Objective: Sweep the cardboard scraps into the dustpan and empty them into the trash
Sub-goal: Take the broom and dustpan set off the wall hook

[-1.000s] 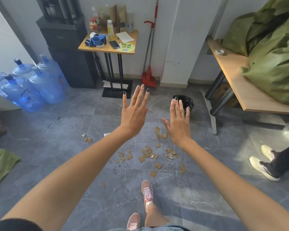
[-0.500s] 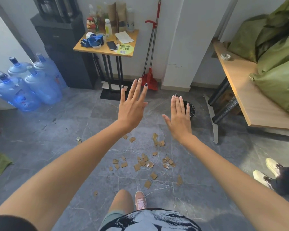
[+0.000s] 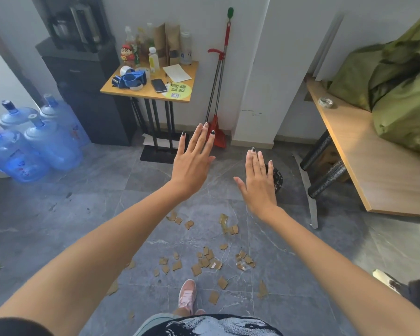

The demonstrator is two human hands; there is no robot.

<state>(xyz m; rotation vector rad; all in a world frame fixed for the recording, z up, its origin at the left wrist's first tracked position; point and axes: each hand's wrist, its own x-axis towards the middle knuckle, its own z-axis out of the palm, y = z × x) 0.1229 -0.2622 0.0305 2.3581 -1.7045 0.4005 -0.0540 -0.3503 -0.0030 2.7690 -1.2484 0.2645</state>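
Brown cardboard scraps point(image 3: 205, 261) lie scattered on the grey tile floor just ahead of my pink shoe. A red broom and dustpan set point(image 3: 217, 93) leans upright against the white wall beyond them. A small black-lined trash bin point(image 3: 277, 178) stands on the floor, mostly hidden behind my right hand. My left hand point(image 3: 193, 161) is stretched forward with straight spread fingers, its tips in front of the dustpan's red base. My right hand point(image 3: 258, 180) is also extended flat. Both hands hold nothing.
A small wooden side table point(image 3: 146, 92) with a phone, tape dispenser and bottles stands left of the broom. Blue water jugs point(image 3: 34, 141) crowd the left wall beside a black dispenser. A long wooden table point(image 3: 374, 166) with green bags fills the right. Another person's shoe point(image 3: 386, 278) shows at lower right.
I have stepped forward: the scraps slid down toward my feet and the broom and table loom closer. Both hands stay flat and extended, now overlapping the dustpan base and bin.
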